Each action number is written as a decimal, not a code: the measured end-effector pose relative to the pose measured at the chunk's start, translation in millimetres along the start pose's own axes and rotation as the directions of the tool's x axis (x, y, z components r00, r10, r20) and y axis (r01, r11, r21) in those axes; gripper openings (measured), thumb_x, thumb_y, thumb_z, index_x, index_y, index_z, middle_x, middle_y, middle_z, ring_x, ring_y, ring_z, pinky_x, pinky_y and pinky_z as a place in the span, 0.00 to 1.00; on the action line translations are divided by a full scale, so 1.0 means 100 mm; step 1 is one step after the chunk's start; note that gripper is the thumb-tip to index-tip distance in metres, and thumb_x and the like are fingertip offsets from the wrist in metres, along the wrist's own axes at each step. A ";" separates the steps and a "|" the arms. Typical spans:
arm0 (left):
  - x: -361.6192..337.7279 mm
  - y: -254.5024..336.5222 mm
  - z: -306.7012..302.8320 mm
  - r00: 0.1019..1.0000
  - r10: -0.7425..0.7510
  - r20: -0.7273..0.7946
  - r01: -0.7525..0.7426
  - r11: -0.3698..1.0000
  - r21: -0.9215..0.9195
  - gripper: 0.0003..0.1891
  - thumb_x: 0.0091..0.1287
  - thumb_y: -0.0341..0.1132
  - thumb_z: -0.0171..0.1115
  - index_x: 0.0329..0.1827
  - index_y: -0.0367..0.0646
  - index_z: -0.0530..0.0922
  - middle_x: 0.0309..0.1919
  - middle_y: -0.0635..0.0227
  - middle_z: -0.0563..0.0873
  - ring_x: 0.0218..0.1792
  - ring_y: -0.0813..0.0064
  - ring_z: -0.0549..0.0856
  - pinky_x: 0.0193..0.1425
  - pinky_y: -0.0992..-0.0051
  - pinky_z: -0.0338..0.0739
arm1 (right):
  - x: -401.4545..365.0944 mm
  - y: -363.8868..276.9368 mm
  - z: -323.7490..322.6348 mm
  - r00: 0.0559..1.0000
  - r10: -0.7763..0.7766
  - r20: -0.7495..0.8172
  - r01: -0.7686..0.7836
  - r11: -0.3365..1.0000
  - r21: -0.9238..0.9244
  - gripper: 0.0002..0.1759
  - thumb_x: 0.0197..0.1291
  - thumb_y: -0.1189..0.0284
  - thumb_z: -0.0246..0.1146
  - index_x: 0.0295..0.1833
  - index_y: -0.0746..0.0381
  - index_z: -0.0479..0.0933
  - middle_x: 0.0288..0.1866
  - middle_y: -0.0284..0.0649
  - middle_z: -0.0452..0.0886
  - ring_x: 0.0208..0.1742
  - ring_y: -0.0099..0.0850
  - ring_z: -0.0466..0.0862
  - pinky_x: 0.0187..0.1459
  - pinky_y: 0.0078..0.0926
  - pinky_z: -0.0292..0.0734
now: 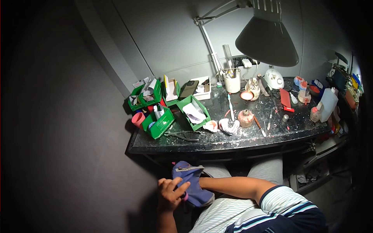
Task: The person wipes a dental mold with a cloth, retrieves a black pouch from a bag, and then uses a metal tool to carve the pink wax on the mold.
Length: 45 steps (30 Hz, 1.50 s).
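A blue cloth bag (191,194) with a grey edge lies in my lap, below the front edge of the bench. My right hand is inside it, so only the wrist and forearm (229,186) show and the fingers are hidden. At the bag's left side is my left hand (171,193), its fingers bent and apart. The fingertips overlap the cloth; a firm grip on it is not visible. A pink strip (185,196) shows beside this hand.
The black bench (233,141) carries green bins (158,126), pliers (182,136), a toothbrush (230,106) by a white plaster piece (229,127), a knife (259,126) and a clear bottle (328,105). A lamp (268,42) hangs above. An open drawer (311,173) is at right.
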State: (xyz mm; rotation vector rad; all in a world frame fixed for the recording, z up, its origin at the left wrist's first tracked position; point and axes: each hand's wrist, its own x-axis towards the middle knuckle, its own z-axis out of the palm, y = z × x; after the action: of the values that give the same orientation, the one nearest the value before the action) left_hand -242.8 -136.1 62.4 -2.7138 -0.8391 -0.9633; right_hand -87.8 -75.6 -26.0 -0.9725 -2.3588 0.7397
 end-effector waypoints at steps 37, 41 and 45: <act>-0.33 0.10 2.38 0.832 -0.429 0.352 0.457 0.889 0.002 0.28 0.67 0.49 0.71 0.58 0.31 0.82 0.58 0.38 0.84 0.63 0.45 0.81 0.73 0.52 0.68 | -2.49 2.40 0.01 0.288 0.874 0.391 -0.409 -0.256 0.876 0.15 0.75 0.69 0.59 0.61 0.62 0.79 0.51 0.41 0.86 0.49 0.32 0.88 0.35 0.32 0.88; -0.09 0.61 3.08 0.766 -0.045 0.641 0.415 0.796 -0.440 0.43 0.70 0.57 0.64 0.78 0.33 0.63 0.75 0.34 0.66 0.80 0.39 0.58 0.83 0.49 0.51 | -2.28 2.69 0.25 0.342 0.918 -0.200 -0.687 0.389 0.613 0.19 0.77 0.68 0.55 0.68 0.63 0.74 0.65 0.47 0.79 0.60 0.34 0.83 0.38 0.36 0.88; 0.35 0.49 4.00 0.533 -0.007 0.846 0.557 0.755 -0.346 0.41 0.73 0.59 0.59 0.80 0.39 0.63 0.81 0.43 0.59 0.82 0.50 0.56 0.84 0.57 0.53 | -2.55 3.52 0.80 0.473 0.876 -0.099 -0.466 0.344 0.815 0.24 0.78 0.66 0.52 0.76 0.57 0.67 0.77 0.47 0.68 0.74 0.38 0.72 0.48 0.45 0.88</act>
State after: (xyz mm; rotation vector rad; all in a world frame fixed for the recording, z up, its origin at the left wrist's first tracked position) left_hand 22.3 -38.3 -227.6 -3.7083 -1.3741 0.2036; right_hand 194.9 -77.3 -366.3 -1.5745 -0.8575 1.3371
